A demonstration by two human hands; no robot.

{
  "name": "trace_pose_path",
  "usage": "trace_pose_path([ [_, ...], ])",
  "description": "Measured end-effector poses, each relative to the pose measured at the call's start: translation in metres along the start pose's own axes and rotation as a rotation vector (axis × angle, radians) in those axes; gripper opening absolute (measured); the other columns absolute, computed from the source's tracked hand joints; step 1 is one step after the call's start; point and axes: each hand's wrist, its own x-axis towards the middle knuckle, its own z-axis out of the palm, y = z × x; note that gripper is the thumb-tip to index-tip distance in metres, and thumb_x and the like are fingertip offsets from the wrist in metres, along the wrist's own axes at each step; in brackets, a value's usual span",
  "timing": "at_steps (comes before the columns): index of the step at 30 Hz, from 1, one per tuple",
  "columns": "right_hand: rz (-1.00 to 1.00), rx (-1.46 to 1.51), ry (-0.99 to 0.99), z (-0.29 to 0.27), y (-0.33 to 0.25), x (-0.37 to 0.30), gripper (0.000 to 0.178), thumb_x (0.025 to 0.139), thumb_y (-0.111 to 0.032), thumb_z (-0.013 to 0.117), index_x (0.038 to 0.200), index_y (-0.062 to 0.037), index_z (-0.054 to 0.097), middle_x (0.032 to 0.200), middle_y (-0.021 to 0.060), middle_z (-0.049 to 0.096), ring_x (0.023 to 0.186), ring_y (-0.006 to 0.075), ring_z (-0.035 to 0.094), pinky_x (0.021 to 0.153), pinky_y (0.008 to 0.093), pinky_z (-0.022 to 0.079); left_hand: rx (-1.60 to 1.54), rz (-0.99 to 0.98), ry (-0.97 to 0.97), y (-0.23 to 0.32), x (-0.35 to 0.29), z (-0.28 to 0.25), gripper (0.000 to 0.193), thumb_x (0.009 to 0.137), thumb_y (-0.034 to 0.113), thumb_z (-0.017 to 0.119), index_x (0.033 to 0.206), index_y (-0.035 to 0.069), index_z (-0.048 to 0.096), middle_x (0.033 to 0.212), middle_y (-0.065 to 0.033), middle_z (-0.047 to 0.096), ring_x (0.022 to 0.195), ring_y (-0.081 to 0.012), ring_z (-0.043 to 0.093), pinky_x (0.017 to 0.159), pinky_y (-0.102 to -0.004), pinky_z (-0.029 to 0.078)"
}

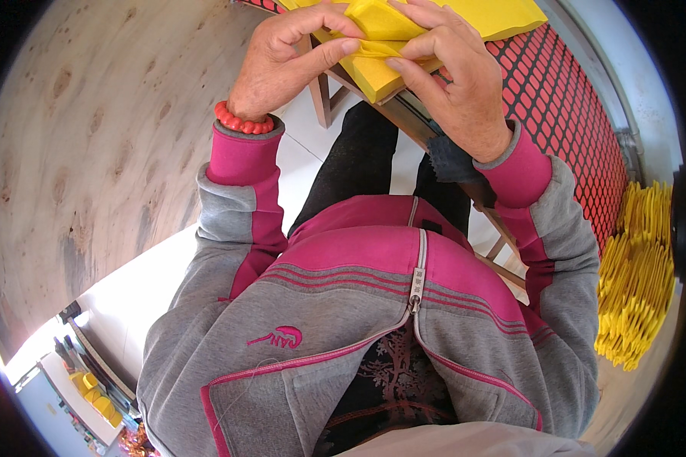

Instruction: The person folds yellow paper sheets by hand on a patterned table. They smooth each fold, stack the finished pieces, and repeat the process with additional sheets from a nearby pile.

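Note:
Folded yellow paper (385, 72) lies between my two hands at the top of the view, above the near edge of the patterned surface. My left hand (282, 57) pinches a fold of it between thumb and forefinger. On the other side, my right hand (461, 76) has its thumb and fingers closed on the same paper. A raised flap stands between the two hands, and the sheet's lower corner points toward me. More yellow paper (503, 17) spreads out behind my right hand. The upper parts of both hands reach the picture's top rim.
A red and black patterned covering (564, 99) runs along the right. Beyond it hangs or stands a thick bundle of yellow folded papers (636, 282). A large wooden board (107, 137) fills the left. Dark cloth (451, 160) hangs by the wooden frame (404, 114) near my knees.

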Motion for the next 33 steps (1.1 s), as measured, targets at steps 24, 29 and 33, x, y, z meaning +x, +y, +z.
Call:
trace_pose_path([
  [24, -0.01, 0.036, 0.019, 0.001, 0.003, 0.0, 0.026, 0.084, -0.012, 0.08, 0.1, -0.0009, 0.064, 0.122, 0.0247, 0.068, 0.118, 0.043, 0.064, 0.101, 0.0457, 0.049, 0.037, -0.003, 0.089, 0.021, 0.007, 0.015, 0.012, 0.1, 0.012, 0.066, 0.091, 0.004, 0.063, 0.087, -0.0041, 0.06, 0.084, -0.0163, 0.055, 0.08, -0.0302, 0.046],
  [29, 0.0, 0.016, 0.052, 0.006, 0.006, 0.002, 0.018, 0.085, -0.009, 0.077, 0.095, -0.0016, 0.064, 0.119, 0.0249, 0.068, 0.115, 0.0427, 0.064, 0.099, 0.0451, 0.05, 0.037, 0.023, 0.086, 0.011, 0.005, 0.012, 0.008, 0.098, 0.01, 0.068, 0.095, 0.004, 0.064, 0.094, -0.0023, 0.063, 0.09, -0.0145, 0.057, 0.086, -0.0295, 0.047],
  [33, -0.002, 0.01, 0.063, 0.007, 0.007, 0.002, 0.016, 0.086, -0.008, 0.076, 0.095, -0.0017, 0.064, 0.118, 0.0245, 0.069, 0.115, 0.0422, 0.065, 0.099, 0.0451, 0.05, 0.063, 0.049, 0.093, 0.012, 0.004, 0.012, 0.006, 0.096, 0.007, 0.071, 0.095, 0.004, 0.065, 0.095, -0.0023, 0.065, 0.09, -0.014, 0.059, 0.085, -0.0292, 0.047],
])
